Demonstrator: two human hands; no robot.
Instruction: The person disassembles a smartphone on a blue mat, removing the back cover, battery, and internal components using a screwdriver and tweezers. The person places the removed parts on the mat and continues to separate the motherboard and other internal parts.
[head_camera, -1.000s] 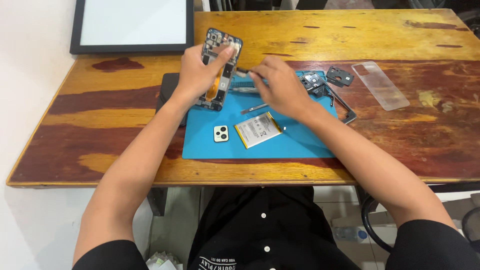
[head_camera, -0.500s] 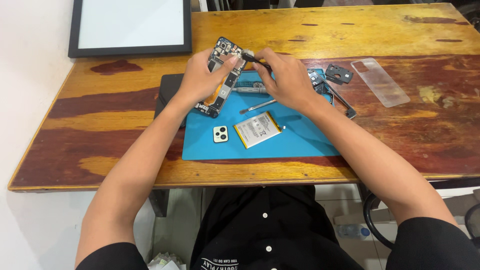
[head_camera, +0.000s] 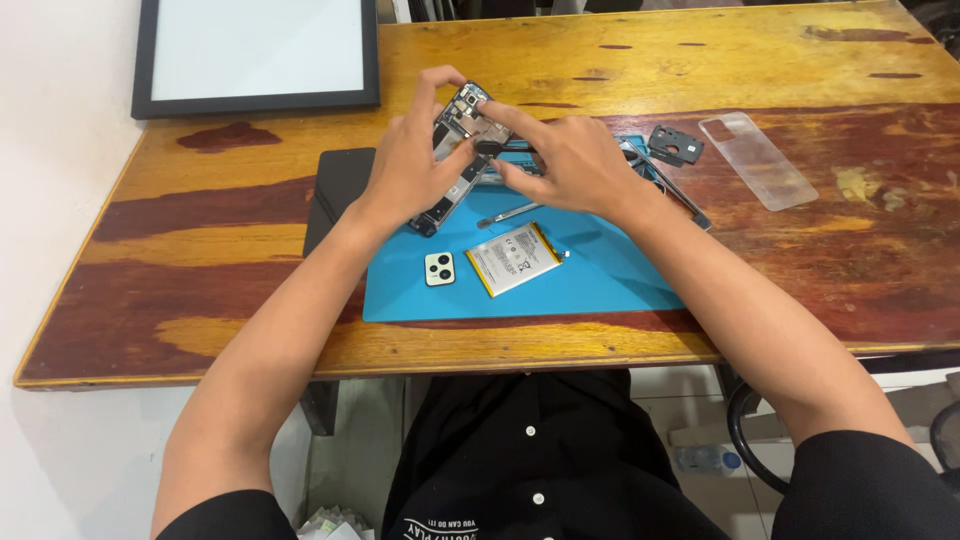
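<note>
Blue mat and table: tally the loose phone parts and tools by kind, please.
Battery: 1
Camera cover: 1
Clear back case: 1
Black bracket: 1
Metal spudger: 1
Opened phone, held in left hand: 1
Total: 6

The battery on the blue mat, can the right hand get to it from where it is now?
Probably yes. The battery lies bare on the blue mat, just below the right hand, with nothing over it. But that hand is busy at the opened phone and would have to let go first.
</note>
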